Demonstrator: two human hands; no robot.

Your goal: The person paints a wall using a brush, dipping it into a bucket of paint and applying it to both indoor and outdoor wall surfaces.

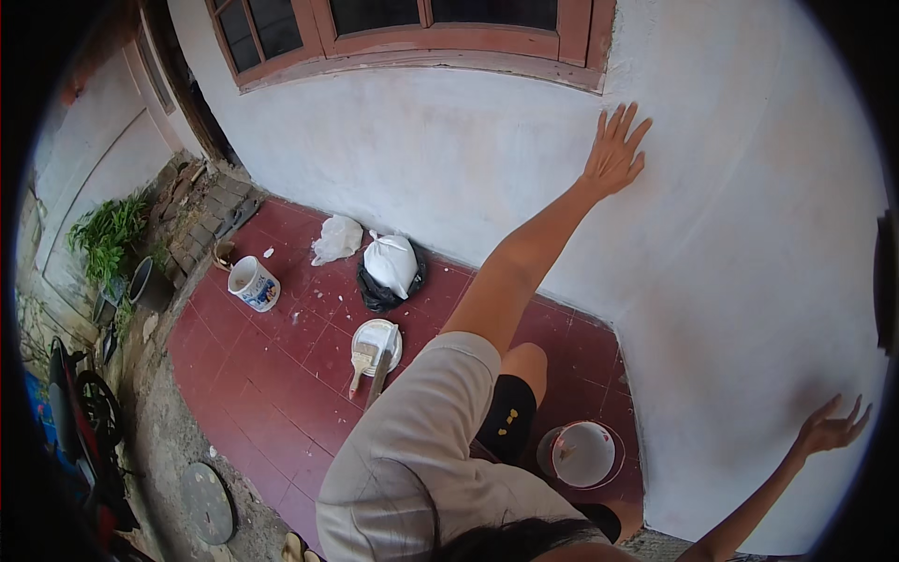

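My left hand is open, fingers spread, against the whitish, patchy wall, just below the right corner of the window frame. At the far right my right hand is also open with fingers apart, close to the adjoining wall section. Whether its fingers touch the surface I cannot tell. Neither hand holds anything. A white bucket stands on the floor below, near my legs. Left of my left arm, a paintbrush and a flat blade tool rest on a round white lid.
A brown wooden window frame spans the top. On the red tiled floor sit a white plastic bag, a white sack in black plastic and a printed white bucket. Potted plants and a motorcycle stand far left.
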